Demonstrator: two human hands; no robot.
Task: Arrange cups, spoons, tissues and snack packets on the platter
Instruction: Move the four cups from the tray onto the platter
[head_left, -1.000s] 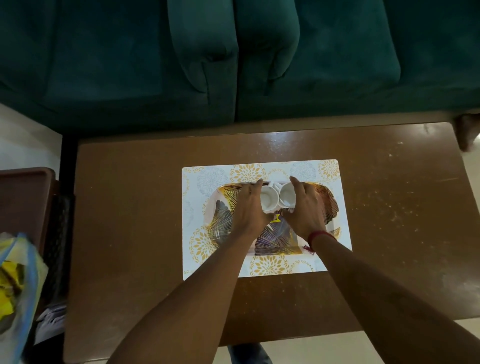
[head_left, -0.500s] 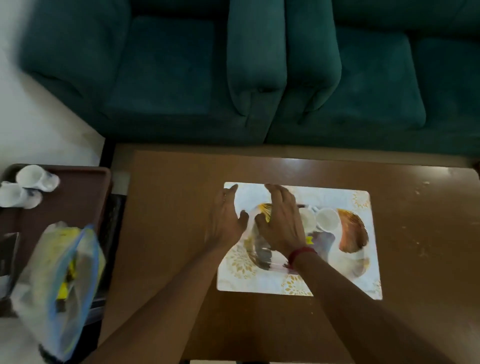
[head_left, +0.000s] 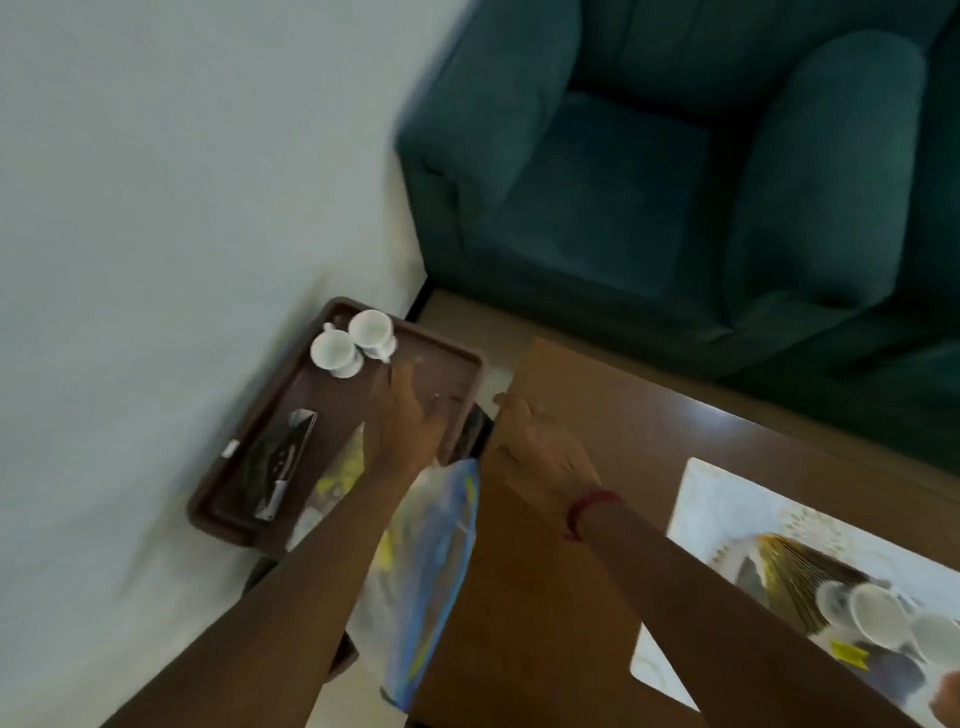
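- Two small white ceramic cups (head_left: 352, 342) stand touching, centre-left of frame, on a brown tray (head_left: 244, 467).
- Left hand (head_left: 402, 421) hovers empty, fingers spread.
- Right hand (head_left: 540, 452), open, is over the wooden table (head_left: 597, 415).

White cups (head_left: 352, 341), brown tray (head_left: 457, 364), teal sofa (head_left: 675, 171), gold-feather platter (head_left: 789, 571), blue-edged bag (head_left: 441, 561)

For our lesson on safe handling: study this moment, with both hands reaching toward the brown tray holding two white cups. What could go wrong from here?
1. The two cups sit touching near the brown tray corner; the left hand grabbing one may knock the other.
2. A plastic bag lies under the forearms and could be snagged.
3. The picture is motion-blurred, so a hasty reach may misjudge the grip.
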